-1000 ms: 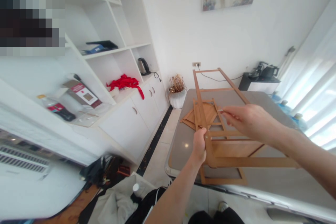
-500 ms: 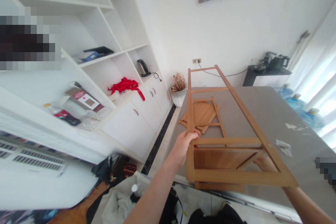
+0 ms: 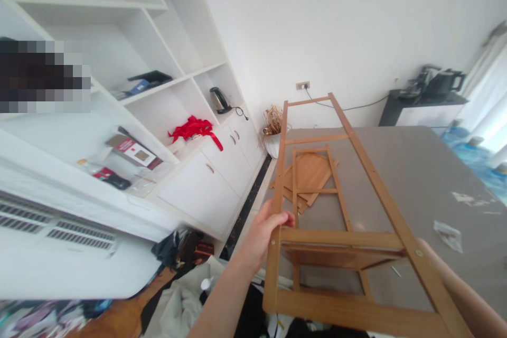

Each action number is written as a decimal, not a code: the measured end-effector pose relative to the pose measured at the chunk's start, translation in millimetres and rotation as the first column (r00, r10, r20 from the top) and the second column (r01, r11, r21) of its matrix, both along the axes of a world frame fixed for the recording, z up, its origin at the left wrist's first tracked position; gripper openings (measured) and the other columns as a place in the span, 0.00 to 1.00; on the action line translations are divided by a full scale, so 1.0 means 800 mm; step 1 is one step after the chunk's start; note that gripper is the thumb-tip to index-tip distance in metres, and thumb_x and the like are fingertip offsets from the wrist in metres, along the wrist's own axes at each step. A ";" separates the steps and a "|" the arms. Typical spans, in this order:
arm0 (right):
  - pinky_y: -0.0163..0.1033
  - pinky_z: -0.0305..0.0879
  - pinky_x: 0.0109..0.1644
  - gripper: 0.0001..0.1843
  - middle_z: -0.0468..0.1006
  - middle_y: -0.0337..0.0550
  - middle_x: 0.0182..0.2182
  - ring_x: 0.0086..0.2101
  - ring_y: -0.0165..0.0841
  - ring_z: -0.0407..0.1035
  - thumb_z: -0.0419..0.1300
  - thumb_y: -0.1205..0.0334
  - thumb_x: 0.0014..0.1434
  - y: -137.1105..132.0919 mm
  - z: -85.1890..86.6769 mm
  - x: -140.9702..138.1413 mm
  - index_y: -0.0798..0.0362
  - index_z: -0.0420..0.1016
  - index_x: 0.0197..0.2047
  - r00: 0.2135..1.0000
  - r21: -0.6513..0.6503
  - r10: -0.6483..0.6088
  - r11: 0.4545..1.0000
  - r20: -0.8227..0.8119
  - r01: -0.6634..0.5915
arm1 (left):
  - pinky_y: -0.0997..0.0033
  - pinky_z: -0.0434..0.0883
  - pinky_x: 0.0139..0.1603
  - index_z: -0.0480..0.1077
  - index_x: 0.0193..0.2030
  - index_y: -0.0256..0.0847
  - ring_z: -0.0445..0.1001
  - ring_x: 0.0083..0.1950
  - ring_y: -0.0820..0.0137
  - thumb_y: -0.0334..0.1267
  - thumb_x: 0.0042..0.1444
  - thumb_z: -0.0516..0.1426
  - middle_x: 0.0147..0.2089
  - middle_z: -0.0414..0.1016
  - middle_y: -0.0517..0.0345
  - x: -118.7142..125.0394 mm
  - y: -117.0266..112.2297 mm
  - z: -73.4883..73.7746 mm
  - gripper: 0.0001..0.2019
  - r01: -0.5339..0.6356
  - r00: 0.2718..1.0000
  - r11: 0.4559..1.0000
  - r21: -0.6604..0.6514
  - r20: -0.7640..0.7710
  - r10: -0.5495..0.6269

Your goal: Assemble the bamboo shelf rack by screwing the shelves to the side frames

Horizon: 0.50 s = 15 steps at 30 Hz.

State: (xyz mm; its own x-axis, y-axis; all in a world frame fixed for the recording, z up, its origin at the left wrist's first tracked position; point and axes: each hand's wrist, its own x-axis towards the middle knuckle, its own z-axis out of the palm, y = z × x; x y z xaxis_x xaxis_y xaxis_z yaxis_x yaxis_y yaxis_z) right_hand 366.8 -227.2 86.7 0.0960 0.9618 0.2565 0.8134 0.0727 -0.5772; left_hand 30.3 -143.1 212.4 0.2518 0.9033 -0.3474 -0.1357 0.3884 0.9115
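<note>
A bamboo rack frame (image 3: 344,240), with two long rails, cross bars and one shelf board, is lifted and tilted over the grey table (image 3: 420,169). My left hand (image 3: 263,235) is closed round the left rail beside a cross bar. My right hand is hidden behind the right rail; only its forearm (image 3: 459,288) shows at the lower right. Farther back on the table lie a smaller bamboo frame (image 3: 317,190) and flat bamboo boards (image 3: 309,171).
White shelves and cabinets (image 3: 190,132) line the left wall, with a kettle (image 3: 219,100) and red cloth (image 3: 193,128). Clothes and bags lie on the floor (image 3: 186,285) at the lower left. Torn plastic bits (image 3: 447,232) and a small screw (image 3: 395,271) lie on the table. A dark side table (image 3: 428,105) stands at the back.
The rack frame has come up and nearer to me, tilting more. My right hand left the top of the frame and went under and behind the right rail. My left hand kept its grip.
</note>
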 end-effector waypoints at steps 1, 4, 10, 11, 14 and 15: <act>0.46 0.73 0.37 0.19 0.84 0.50 0.33 0.36 0.50 0.79 0.50 0.56 0.60 0.007 0.015 0.000 0.44 0.83 0.30 0.972 -0.108 -0.049 0.994 -0.231 0.025 | 0.70 0.69 0.38 0.69 0.45 0.39 0.76 0.38 0.68 0.37 0.50 0.60 0.37 0.77 0.54 0.003 0.006 0.005 0.14 -0.003 1.000 1.000 0.024 -0.018 0.003; 0.46 0.69 0.53 0.24 0.82 0.52 0.43 0.48 0.45 0.75 0.50 0.43 0.62 0.033 0.074 -0.012 0.48 0.79 0.46 0.525 -0.307 -0.240 0.951 -0.817 -0.044 | 0.73 0.67 0.31 0.67 0.34 0.39 0.73 0.28 0.71 0.39 0.51 0.58 0.29 0.74 0.59 0.017 0.022 0.012 0.07 0.032 0.992 0.994 0.102 -0.127 -0.019; 0.31 0.67 0.30 0.17 0.73 0.37 0.26 0.26 0.28 0.67 0.65 0.48 0.55 0.059 0.152 -0.043 0.53 0.74 0.40 0.425 -0.221 -0.168 0.972 -0.890 -0.079 | 0.78 0.58 0.23 0.61 0.29 0.41 0.60 0.19 0.77 0.36 0.53 0.54 0.17 0.61 0.69 0.042 0.028 0.017 0.05 0.083 0.929 0.938 0.336 -0.368 0.050; 0.30 0.63 0.26 0.17 0.69 0.35 0.23 0.23 0.26 0.63 0.65 0.47 0.54 0.057 0.157 -0.043 0.53 0.72 0.37 0.472 -0.211 -0.158 0.975 -0.867 -0.062 | 0.78 0.57 0.23 0.61 0.29 0.41 0.59 0.19 0.77 0.36 0.53 0.54 0.18 0.61 0.69 0.044 0.027 0.020 0.05 0.096 0.926 0.930 0.355 -0.374 0.047; 0.31 0.59 0.23 0.19 0.65 0.34 0.22 0.22 0.26 0.59 0.64 0.45 0.55 0.049 0.167 -0.033 0.53 0.70 0.34 0.577 -0.190 -0.143 0.982 -0.804 -0.022 | 0.79 0.57 0.23 0.61 0.29 0.41 0.59 0.20 0.78 0.37 0.57 0.53 0.19 0.61 0.68 0.048 0.026 0.036 0.06 0.145 0.929 0.905 0.400 -0.369 0.014; 0.31 0.59 0.24 0.19 0.65 0.34 0.22 0.23 0.26 0.59 0.64 0.45 0.55 0.046 0.171 -0.027 0.53 0.70 0.33 0.600 -0.181 -0.143 0.983 -0.787 -0.004 | 0.79 0.57 0.23 0.61 0.30 0.41 0.59 0.20 0.78 0.38 0.58 0.52 0.20 0.61 0.68 0.051 0.026 0.041 0.07 0.156 0.931 0.892 0.424 -0.364 0.010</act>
State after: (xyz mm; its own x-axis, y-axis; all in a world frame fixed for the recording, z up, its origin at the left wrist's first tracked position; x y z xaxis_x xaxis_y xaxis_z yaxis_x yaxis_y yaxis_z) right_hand 345.4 -190.1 223.7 0.2590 0.9608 -0.0986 0.0265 -0.1091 -0.9937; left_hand 71.3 -122.0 245.5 0.2614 0.9652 0.0030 0.2338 -0.0663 0.9700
